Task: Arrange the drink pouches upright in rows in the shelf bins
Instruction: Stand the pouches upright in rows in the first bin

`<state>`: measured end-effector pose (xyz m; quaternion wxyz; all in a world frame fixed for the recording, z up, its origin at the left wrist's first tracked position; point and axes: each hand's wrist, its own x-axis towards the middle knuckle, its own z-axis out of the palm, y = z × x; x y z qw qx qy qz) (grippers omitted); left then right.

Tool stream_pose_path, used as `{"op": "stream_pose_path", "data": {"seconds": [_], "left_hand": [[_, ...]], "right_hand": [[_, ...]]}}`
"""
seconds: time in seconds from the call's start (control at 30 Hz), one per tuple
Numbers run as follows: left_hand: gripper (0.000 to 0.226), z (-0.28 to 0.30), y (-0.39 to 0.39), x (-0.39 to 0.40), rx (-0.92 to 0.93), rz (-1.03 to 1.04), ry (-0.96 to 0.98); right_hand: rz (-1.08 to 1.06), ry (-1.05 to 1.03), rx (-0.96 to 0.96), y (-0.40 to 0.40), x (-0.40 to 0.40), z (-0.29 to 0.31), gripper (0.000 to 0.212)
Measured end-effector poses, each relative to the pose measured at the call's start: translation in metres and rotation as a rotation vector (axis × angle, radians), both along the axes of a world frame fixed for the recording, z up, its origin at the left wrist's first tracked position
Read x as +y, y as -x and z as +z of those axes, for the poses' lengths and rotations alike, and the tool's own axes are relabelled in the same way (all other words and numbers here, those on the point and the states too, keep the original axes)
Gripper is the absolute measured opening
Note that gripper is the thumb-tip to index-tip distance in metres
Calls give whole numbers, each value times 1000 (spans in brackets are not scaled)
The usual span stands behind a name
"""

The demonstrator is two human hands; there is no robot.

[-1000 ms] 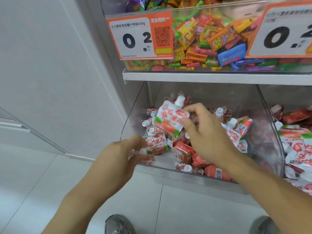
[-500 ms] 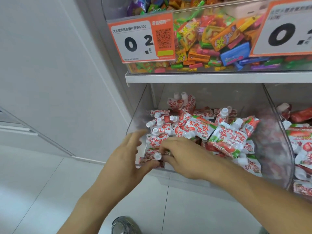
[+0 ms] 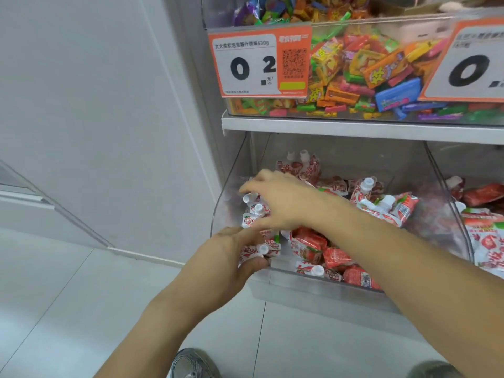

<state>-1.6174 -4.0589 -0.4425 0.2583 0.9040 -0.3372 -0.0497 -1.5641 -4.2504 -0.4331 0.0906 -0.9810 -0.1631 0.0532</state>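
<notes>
A person's two bare hands reached into a clear plastic shelf bin heaped with red-and-white drink pouches. The left hand was at the bin's front left corner, thumb below and fingers above, pinching a small bunch of white-capped pouches that stood roughly upright. Just beyond it the right hand hovered over more upright pouches against the bin's left wall, fingers spread and slightly bent – whether it gripped anything could not be told. To the right of both hands the remaining pouches lay jumbled. Above the hands sat a bin of bright sweets with an orange price label
</notes>
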Motion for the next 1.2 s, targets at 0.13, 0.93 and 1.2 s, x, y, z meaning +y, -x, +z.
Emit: {"op": "stream_pose_path", "data": {"seconds": [0.13, 0.93, 1.2], "left_hand": [[30, -3, 0, 1, -9, -5, 1], [69, -9, -12, -28, -65, 278, 133], [73, 0, -34, -38, -5, 141, -53]], "right_hand": [[57, 171, -103, -7, 7, -17, 51], [-170, -224, -81, 18, -36, -20, 28], [-187, -187, -61, 20, -33, -17, 48]]}}
